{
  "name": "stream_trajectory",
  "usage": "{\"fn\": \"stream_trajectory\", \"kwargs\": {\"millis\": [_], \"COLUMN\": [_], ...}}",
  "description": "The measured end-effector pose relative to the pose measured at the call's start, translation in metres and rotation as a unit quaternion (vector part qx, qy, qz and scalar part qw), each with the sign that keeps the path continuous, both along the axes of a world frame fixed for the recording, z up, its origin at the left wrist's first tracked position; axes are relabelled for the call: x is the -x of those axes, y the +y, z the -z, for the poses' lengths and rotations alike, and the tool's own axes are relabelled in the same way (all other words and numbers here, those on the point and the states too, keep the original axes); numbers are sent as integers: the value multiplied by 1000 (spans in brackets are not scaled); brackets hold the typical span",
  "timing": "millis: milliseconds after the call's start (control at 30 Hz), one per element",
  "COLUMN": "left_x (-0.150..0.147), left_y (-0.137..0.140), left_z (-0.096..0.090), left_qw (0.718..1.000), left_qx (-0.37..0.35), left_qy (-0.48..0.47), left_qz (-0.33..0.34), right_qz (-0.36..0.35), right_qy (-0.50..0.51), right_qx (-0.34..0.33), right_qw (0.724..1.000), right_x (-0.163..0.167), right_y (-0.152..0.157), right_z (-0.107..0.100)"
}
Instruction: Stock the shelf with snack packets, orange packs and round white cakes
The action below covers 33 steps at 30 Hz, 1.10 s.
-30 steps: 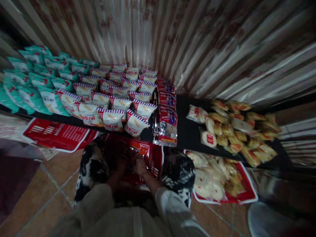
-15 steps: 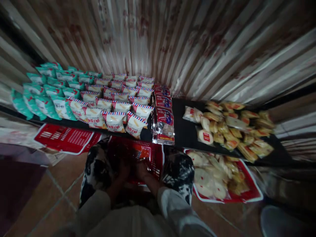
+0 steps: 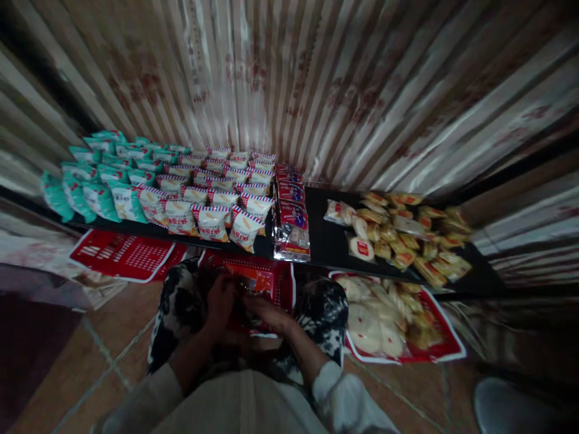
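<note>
My left hand [image 3: 221, 301] is low in the middle, over a red basket [image 3: 293, 283] between my knees. Its fingers are curled in, and what they hold is too dark to make out. My right hand [image 3: 266, 310] comes in beside it, fingers pressed together and pointing left toward the left hand. Their tips meet dark, shiny wrapping that I cannot make out clearly. Just beyond the fingers lies a red-orange packet [image 3: 260, 280] inside the basket.
A black shelf [image 3: 319, 235] spans the front. It bears green snack bags [image 3: 129, 202], white snack bags [image 3: 210, 223], shiny red packets [image 3: 292, 223] and yellow packaged snacks [image 3: 402, 235]. Red baskets stand below, one at left [image 3: 131, 253], another at right [image 3: 452, 337]. Striped sheeting [image 3: 289, 90] hangs behind.
Both hands have come up slightly out of the basket and show more clearly. My left hand is now more curled. The view has shifted a little; the shelf goods look unchanged.
</note>
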<state>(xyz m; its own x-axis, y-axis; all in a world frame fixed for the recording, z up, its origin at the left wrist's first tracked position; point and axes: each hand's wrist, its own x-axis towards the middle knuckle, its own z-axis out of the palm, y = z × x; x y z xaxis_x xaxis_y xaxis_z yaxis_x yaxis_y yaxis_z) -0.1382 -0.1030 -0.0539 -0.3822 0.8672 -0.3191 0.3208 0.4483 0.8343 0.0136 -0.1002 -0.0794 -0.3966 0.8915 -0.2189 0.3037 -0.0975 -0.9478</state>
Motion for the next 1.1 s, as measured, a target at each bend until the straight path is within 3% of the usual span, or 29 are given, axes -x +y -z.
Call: {"fn": "stream_trajectory", "kwargs": {"millis": [67, 133, 267, 367, 533, 633, 733, 800, 933, 1100], "left_x": [0, -5, -22, -32, -33, -37, -50, -62, -85, -106], "left_y": [4, 8, 9, 7, 4, 1, -2, -4, 2, 32], "left_z": [-15, -31, -61, -75, -74, -66, -61, -61, -72, -91], "left_qw": [999, 996, 982, 966, 962, 970, 974, 960, 938, 951], "left_qx": [-31, -57, -84, -158, -253, -230, -137, -97, -102, -133], "left_qy": [-34, -65, -156, -190, -83, -33, -108, -164, -183, -114], "left_qz": [-2, 8, 62, 81, 53, 75, 145, 204, 275, 254], "right_qz": [-83, -98, -10, 29, 122, 157, 178, 197, 251, 302], "right_qy": [62, 89, 63, 80, 119, 133, 174, 207, 248, 316], "right_qx": [40, 58, 42, 50, 79, 76, 79, 72, 69, 38], "right_qw": [994, 989, 997, 995, 982, 976, 965, 956, 933, 898], "right_x": [-6, -10, -15, -24, -51, -67, -80, -86, -95, -101], "right_y": [-4, -7, -11, -12, -14, -14, -10, -6, 3, 16], "right_z": [-16, -32, -55, -66, -77, -88, -99, -105, -110, -111]}}
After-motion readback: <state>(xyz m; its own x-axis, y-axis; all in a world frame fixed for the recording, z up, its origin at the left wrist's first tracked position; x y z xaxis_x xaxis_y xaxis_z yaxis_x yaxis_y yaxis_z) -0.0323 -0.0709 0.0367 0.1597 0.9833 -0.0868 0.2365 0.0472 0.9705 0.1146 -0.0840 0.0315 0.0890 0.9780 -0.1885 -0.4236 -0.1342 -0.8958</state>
